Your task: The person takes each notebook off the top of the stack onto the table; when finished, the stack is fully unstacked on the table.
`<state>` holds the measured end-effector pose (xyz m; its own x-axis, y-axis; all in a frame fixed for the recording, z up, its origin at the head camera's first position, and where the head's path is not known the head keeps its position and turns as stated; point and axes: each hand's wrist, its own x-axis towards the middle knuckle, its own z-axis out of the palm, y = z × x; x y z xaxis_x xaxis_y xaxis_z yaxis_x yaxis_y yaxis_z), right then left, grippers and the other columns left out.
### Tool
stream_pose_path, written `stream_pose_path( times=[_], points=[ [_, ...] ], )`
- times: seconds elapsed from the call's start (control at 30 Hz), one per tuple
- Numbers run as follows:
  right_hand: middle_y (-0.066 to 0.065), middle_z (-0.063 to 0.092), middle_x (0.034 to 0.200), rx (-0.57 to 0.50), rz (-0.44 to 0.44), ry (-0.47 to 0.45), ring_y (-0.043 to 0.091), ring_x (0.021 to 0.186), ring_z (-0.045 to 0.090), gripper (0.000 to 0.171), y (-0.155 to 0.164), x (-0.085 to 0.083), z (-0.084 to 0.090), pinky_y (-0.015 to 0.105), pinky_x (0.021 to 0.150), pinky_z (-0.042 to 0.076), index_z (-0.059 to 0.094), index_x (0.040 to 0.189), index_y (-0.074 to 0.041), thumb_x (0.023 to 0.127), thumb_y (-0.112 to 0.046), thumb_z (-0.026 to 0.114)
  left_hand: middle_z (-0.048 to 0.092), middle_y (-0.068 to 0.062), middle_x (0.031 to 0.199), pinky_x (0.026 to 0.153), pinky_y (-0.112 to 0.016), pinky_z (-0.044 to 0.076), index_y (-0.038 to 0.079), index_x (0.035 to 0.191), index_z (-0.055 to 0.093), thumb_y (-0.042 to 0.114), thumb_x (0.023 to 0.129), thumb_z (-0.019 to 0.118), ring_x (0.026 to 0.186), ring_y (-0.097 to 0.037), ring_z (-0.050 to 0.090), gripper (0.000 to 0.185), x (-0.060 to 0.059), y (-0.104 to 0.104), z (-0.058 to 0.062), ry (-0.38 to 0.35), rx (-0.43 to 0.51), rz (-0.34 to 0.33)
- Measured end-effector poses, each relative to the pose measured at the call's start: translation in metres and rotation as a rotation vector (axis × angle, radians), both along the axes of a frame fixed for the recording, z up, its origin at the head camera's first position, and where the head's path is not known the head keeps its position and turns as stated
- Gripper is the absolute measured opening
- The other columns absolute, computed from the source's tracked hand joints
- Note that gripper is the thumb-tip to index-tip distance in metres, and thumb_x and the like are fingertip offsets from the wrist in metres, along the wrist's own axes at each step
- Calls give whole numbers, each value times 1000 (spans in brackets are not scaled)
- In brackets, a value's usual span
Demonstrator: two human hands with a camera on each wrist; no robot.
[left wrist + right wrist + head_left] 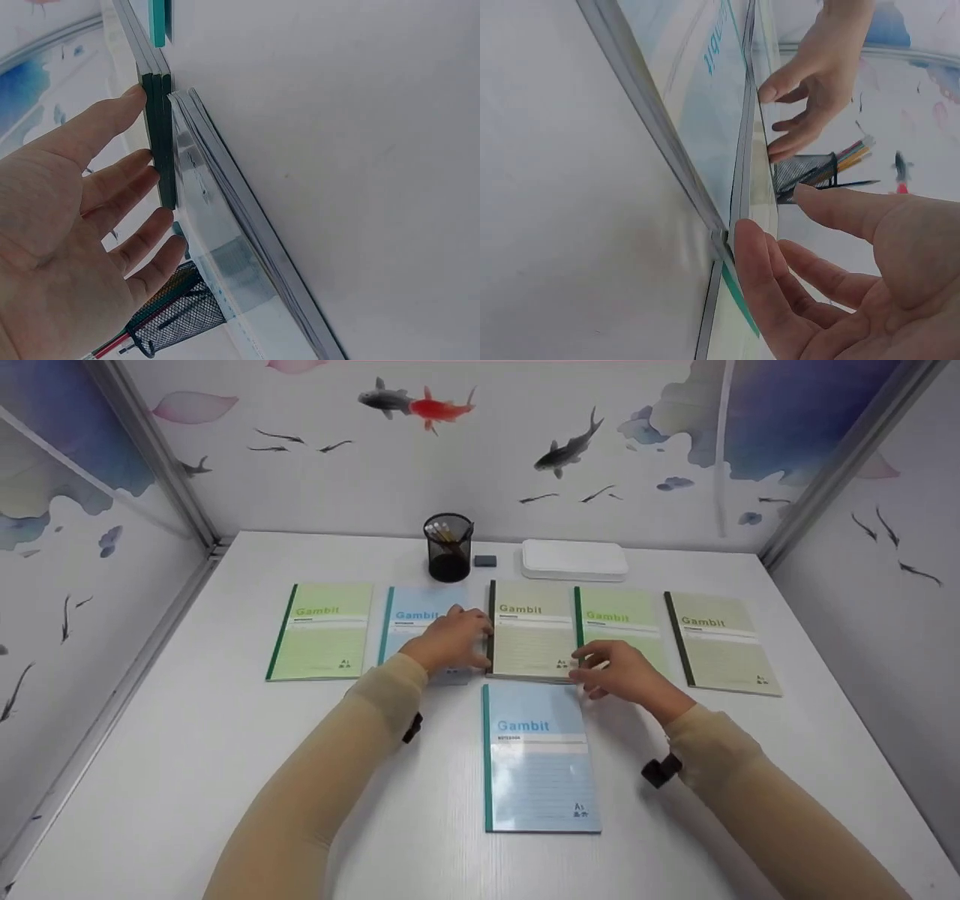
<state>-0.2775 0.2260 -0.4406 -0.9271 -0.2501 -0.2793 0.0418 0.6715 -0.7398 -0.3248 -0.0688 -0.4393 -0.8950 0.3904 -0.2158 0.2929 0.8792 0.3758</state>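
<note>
A row of "Gambit" notebooks lies across the white table point(187, 750). My left hand point(480, 641) rests on a blue notebook point(409, 619), its straight fingers against the dark green spine of the middle olive notebook stack point(532, 637). The left wrist view shows those fingertips point(139, 97) touching the stacked spines point(161, 142). My right hand point(589, 667) is at the stack's near right corner, fingers loosely spread, thumb point(754, 255) touching the edge. Another blue notebook point(538, 757) lies nearest me, between my arms.
A green notebook point(322, 630) lies at the left; a green one point(626, 626) and an olive one point(721, 643) lie at the right. Behind the row stand a black mesh pen holder point(448, 547), a small grey eraser point(485, 560) and a flat white box point(574, 559). Walls enclose three sides.
</note>
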Motion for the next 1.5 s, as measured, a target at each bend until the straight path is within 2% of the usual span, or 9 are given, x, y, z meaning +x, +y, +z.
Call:
stream_pose_path(
  times=[0.17,0.33,0.57,0.63,0.8,0.9,1.07,1.2,1.5],
  points=[
    [20,61,134,-22,-68,31,26,101,73,49,4,-35,-4,36,88,61,59,142,-3,99,-23,70,51,3,152,116,-41,41,18,146,57,36,90,81,133,-21,44,64,-3,3,1,18,-4,-27],
    [19,58,137,-46,-138,26,30,112,70,50,2,-63,-5,38,96,59,55,145,-2,100,-20,68,51,3,151,116,-40,41,19,147,56,36,89,82,134,-20,44,66,-5,3,-1,7,-5,-12],
    [21,57,141,-57,-231,-5,30,113,72,57,-2,-91,-9,35,97,59,50,149,2,98,-17,69,51,0,153,116,-41,41,15,146,57,36,90,81,133,-23,44,65,-6,6,-2,29,-31,-54],
    [20,59,139,-48,-253,-7,27,110,72,57,-6,-96,-11,35,96,59,51,147,1,98,-18,70,51,1,153,116,-40,41,15,147,57,36,90,81,133,-22,44,65,-5,5,-2,24,-28,-46],
    [16,65,128,30,-265,47,21,97,70,55,-18,-102,-15,35,92,58,56,143,1,96,-22,73,51,2,152,116,-41,41,18,146,57,36,89,82,133,-21,44,66,-4,3,-2,9,-8,-11],
    [15,67,118,92,-272,85,21,91,67,55,-24,-103,-16,37,89,56,60,137,2,93,-27,77,50,3,153,117,-41,40,19,147,57,37,89,82,136,-21,44,65,-4,2,-4,14,-5,-13],
    [12,62,107,139,-296,56,24,91,60,53,-33,-101,-14,37,83,51,62,122,0,86,-33,84,49,3,156,118,-40,39,19,146,57,37,89,81,139,-22,42,65,-4,2,-8,39,-13,-45],
    [11,59,108,134,-296,26,26,96,57,58,-37,-100,-9,38,84,49,60,125,0,85,-30,87,52,4,154,117,-39,40,19,145,59,38,88,82,137,-21,44,64,-3,0,-8,67,-29,-52],
    [18,65,127,88,-306,11,25,96,66,65,-32,-105,-9,37,87,56,59,135,3,84,-25,88,59,-1,146,113,-41,43,15,141,63,47,87,81,129,-23,48,65,-5,-3,-9,128,-59,-48]
  ],
)
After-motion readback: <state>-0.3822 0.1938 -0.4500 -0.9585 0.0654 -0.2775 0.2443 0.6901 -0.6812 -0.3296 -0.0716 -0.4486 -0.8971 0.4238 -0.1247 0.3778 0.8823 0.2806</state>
